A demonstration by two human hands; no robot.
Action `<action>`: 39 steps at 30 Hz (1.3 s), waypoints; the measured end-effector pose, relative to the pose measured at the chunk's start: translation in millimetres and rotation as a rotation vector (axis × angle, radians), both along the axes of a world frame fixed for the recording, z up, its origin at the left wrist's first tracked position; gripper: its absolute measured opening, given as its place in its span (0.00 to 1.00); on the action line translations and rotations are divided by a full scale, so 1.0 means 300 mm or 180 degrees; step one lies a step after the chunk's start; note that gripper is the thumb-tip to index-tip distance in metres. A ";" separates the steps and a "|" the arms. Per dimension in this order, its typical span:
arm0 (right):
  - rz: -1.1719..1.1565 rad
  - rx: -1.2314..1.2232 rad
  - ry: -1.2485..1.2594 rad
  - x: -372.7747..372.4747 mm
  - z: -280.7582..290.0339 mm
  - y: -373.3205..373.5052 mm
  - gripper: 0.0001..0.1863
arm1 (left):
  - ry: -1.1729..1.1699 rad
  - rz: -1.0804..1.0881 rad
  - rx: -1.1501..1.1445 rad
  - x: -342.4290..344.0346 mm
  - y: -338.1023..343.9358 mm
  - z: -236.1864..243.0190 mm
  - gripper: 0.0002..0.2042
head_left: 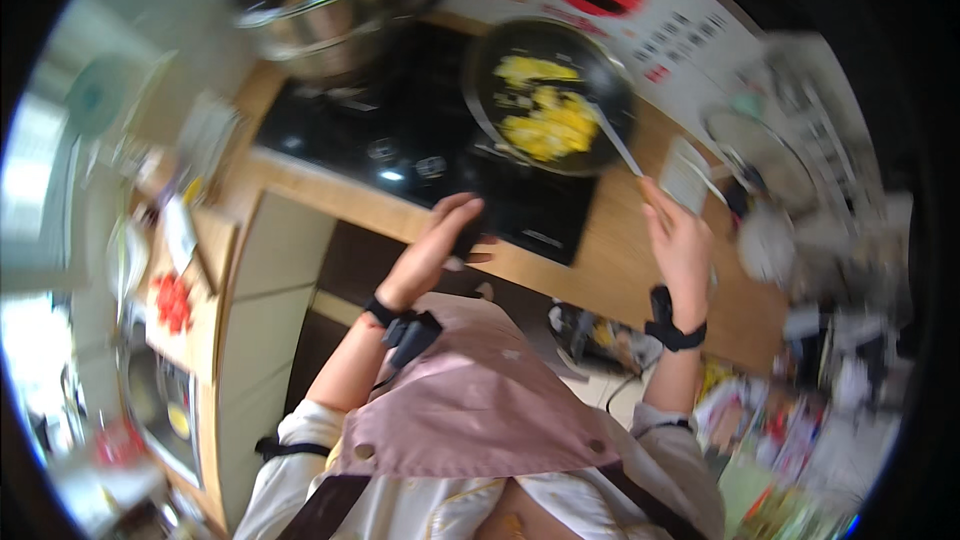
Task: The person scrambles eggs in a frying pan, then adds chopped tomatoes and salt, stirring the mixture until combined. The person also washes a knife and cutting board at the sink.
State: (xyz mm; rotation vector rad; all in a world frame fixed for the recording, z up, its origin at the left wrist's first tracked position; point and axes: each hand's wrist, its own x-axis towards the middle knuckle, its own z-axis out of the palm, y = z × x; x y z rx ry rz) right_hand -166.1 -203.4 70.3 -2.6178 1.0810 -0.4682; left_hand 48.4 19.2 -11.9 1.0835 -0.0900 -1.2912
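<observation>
From afar, my right hand (683, 240) clasps the spatula (622, 147) well back, likely avoiding the pan (609, 75)'s heat; I can't tell how my left hand (428, 252) grips.

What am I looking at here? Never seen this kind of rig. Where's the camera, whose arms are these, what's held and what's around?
There's no robot: these are one person's own bare hands. The single picture comes from a fisheye camera worn on the head, looking down, so straight edges bend near the rim. Picture left is the person's left.

The right hand holds a long, thin-shafted utensil that reaches into a dark pan with yellow food. The left hand is by the front edge of the black cooktop, next to something dark; blur hides whether it grips it. A pot stands at the back left. Further left, a wooden board carries red chopped pieces. Black bands circle both wrists.
</observation>
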 end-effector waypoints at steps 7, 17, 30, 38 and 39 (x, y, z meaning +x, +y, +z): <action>0.0579 0.0586 -0.0419 0.082 -0.333 -0.087 0.21 | -0.0911 0.0681 0.0686 0.046 0.206 -0.057 0.28; 0.1144 -0.0077 -0.1775 0.274 -0.037 0.349 0.21 | -0.1435 0.3133 0.1747 0.091 1.044 -0.220 0.16; 0.2154 0.1252 0.0103 1.535 -0.806 1.798 0.37 | -0.3744 0.4027 0.3544 0.570 1.751 -0.538 0.27; 0.1488 0.3817 0.0210 1.517 -0.846 1.732 0.19 | -0.3818 0.3986 0.3792 0.757 1.810 -0.612 0.40; 0.1399 0.3656 0.0321 1.474 -0.828 1.724 0.18 | -0.3809 0.3980 0.3783 0.772 1.812 -0.613 0.40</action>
